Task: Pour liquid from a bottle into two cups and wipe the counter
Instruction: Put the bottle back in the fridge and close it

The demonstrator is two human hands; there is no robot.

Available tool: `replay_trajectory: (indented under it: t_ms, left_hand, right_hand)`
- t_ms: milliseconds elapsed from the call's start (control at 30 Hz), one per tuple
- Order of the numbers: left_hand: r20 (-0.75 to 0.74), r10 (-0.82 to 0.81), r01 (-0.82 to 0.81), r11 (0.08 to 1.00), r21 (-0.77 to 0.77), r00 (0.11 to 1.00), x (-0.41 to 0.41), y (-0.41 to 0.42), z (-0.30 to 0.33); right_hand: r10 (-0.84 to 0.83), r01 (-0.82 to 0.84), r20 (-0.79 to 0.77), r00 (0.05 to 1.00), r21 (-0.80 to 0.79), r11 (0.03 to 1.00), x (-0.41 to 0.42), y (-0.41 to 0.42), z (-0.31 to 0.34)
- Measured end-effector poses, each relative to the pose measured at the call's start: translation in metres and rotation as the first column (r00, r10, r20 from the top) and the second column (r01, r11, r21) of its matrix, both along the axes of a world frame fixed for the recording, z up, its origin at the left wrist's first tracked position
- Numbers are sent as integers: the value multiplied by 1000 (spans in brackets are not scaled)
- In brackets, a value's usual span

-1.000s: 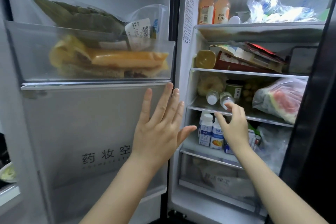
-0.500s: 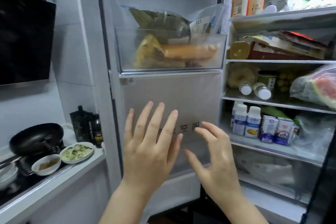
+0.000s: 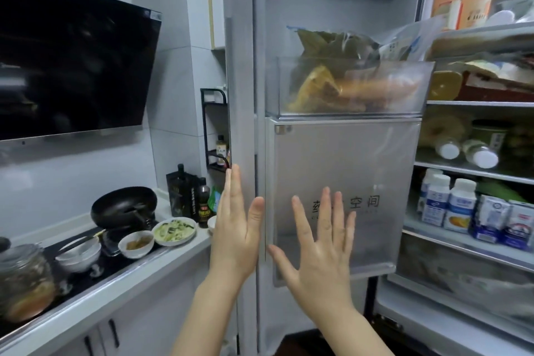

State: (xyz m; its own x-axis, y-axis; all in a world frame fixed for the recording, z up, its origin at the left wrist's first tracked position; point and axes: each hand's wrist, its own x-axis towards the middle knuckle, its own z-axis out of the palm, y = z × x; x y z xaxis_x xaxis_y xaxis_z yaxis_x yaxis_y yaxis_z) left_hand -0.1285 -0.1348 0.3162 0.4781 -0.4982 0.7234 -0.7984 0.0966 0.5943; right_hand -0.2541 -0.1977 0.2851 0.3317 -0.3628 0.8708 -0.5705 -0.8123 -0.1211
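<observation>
Head view recorded both hands flat and empty, fingers straight: left hand [image 3: 237, 235] at the fridge door [image 3: 344, 196] edge, right hand [image 3: 320, 251] before its frosted panel.

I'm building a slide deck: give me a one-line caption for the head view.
Both open hands, left and right, at the open fridge door.

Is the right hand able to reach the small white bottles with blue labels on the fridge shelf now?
Probably yes: the right hand is open and empty, and the small white bottles with blue labels stand uncovered at the shelf front.
</observation>
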Motion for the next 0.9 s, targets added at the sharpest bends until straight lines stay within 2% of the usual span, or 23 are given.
replay_trajectory:
  t_ms: [333, 467, 633, 900]
  left_hand:
    - [-11, 14, -14, 999, -38, 1000, -25, 8, -1]
    - [79, 84, -79, 995, -59, 993, -48, 17, -7]
    - [262, 189, -191, 982, -18, 947, -82, 33, -15]
    - [376, 165, -177, 984, -4, 912, -148, 53, -24]
  right_hand:
    - [49, -49, 25, 998, -9, 999, -19, 2, 2]
    - [96, -96, 8, 995, 10, 995, -44, 4, 0]
    - [153, -153, 6, 988, 69, 986, -89, 9, 1]
    - [267, -282, 96, 959, 232, 931, -169, 15, 1]
